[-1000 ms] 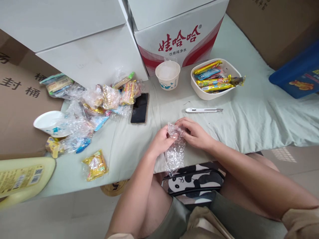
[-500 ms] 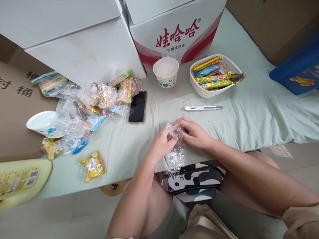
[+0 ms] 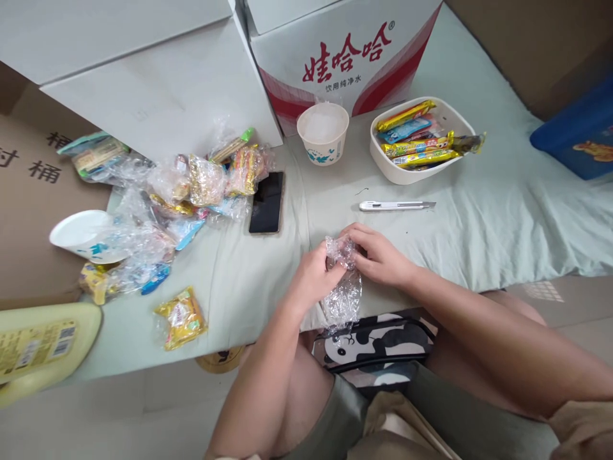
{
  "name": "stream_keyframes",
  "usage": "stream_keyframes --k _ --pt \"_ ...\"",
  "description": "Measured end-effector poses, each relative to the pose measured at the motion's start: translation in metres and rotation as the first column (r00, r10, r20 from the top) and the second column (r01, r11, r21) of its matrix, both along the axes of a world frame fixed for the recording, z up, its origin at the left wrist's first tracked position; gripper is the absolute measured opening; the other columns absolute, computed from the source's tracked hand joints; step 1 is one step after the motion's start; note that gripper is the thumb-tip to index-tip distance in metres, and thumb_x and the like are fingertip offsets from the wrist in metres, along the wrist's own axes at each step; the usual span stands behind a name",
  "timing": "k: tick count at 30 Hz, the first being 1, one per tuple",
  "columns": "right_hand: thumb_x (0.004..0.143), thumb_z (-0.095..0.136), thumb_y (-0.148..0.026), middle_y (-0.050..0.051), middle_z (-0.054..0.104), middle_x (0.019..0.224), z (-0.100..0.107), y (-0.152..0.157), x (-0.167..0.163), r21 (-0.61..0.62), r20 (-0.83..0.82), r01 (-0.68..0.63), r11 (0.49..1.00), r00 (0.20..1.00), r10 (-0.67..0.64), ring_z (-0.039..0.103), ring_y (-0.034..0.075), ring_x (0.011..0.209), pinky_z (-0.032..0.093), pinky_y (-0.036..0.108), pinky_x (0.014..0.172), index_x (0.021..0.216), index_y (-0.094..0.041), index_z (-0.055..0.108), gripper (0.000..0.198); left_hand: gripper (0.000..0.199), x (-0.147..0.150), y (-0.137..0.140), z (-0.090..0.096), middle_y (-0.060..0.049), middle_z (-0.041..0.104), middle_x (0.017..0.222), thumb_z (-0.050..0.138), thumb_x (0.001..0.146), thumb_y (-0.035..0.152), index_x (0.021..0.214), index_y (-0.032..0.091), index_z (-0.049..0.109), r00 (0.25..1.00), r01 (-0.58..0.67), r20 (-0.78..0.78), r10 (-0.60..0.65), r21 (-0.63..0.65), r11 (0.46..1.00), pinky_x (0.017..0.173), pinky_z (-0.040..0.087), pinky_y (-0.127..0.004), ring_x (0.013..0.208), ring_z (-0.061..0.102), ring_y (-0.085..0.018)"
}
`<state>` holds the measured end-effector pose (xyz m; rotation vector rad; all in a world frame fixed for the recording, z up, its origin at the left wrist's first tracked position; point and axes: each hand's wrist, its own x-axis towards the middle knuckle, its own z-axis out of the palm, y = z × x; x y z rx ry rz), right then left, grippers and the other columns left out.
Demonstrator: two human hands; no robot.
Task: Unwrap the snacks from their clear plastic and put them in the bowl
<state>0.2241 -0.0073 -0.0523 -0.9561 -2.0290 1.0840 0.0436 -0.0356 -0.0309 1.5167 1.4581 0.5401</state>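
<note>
Between my hands is a crinkled clear plastic bag [image 3: 342,297], its lower part hanging toward the table's front edge. My left hand [image 3: 313,275] is closed on the bag's left side, thumb across it. From the right, my right hand [image 3: 378,255] pinches the bag's upper part with its fingers. Whether anything sits inside the bag's top is hidden by my fingers. Beyond my hands lies a white utility knife [image 3: 397,206], its blade end pointing right. A black phone [image 3: 267,203] rests to the left of them.
A paper bowl [image 3: 323,153] stands before a white carton [image 3: 335,38]. An oval white tub [image 3: 400,171] holds several wrapped snack sticks. Plastic-wrapped packs [image 3: 205,179] and a tipped paper bowl [image 3: 86,236] lie left. Nearer are a yellow packet [image 3: 182,317] and a yellow jug [image 3: 57,338].
Both hands stay on the plastic bag with only slight finger movement. The bag's lower part looks a little more spread. The whole view has shifted slightly.
</note>
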Motion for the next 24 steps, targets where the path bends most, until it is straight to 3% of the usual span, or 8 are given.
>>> stream_keyframes --k 4,8,11,18,24 --pt "0.088 0.047 -0.017 0.012 0.056 0.124 -0.003 -0.003 0.002 0.085 -0.042 0.081 0.993 0.996 -0.077 0.056 0.027 0.120 0.048 0.048 0.101 0.102 -0.020 0.066 0.024 0.024 -0.004 0.002 -0.006 -0.006 0.071 0.094 0.065 0.080 0.023 0.104 0.018 0.064 0.974 -0.070 0.211 0.077 -0.042 0.997 0.079 0.049 -0.034 0.084 0.064 -0.021" --pt "0.100 0.040 -0.031 0.010 0.049 0.141 -0.003 -0.007 0.004 0.082 -0.100 0.081 0.993 0.992 -0.073 0.045 0.029 0.137 0.040 0.054 0.114 0.115 -0.025 0.070 0.034 0.029 -0.004 0.005 -0.005 -0.006 0.072 0.097 0.072 0.077 0.032 0.101 0.017 0.065 0.868 -0.210 0.439 0.232 -0.099 0.973 0.080 0.051 -0.030 0.089 0.066 -0.020" --pt "0.100 0.049 -0.039 0.011 0.048 0.143 -0.002 -0.008 0.002 0.123 -0.105 0.097 0.988 0.991 -0.084 0.044 0.029 0.140 0.040 0.055 0.115 0.121 -0.027 0.069 0.032 0.035 0.000 0.006 -0.001 -0.006 0.073 0.100 0.078 0.074 0.037 0.101 0.018 0.065 0.800 -0.247 0.524 0.293 -0.157 0.956 0.080 0.053 -0.030 0.093 0.068 -0.021" --pt "0.097 0.053 -0.021 0.009 0.048 0.148 -0.003 -0.006 -0.003 0.177 -0.099 0.137 0.975 0.988 -0.121 0.048 0.027 0.139 0.048 0.054 0.110 0.122 -0.031 0.069 0.031 0.052 0.005 0.009 0.002 -0.007 0.073 0.110 0.085 0.068 0.043 0.110 0.020 0.063 0.660 -0.292 0.611 0.436 -0.326 0.899 0.077 0.056 -0.031 0.097 0.070 -0.022" --pt "0.098 0.050 -0.018 0.010 0.052 0.147 -0.001 -0.005 -0.002 0.142 -0.108 0.208 0.968 0.975 -0.194 0.054 0.025 0.135 0.049 0.053 0.109 0.117 -0.027 0.071 0.030 0.059 -0.003 0.012 0.007 -0.008 0.072 0.115 0.086 0.064 0.040 0.115 0.021 0.062 0.583 -0.147 0.688 0.432 -0.434 0.889 0.079 0.058 -0.031 0.097 0.070 -0.021"
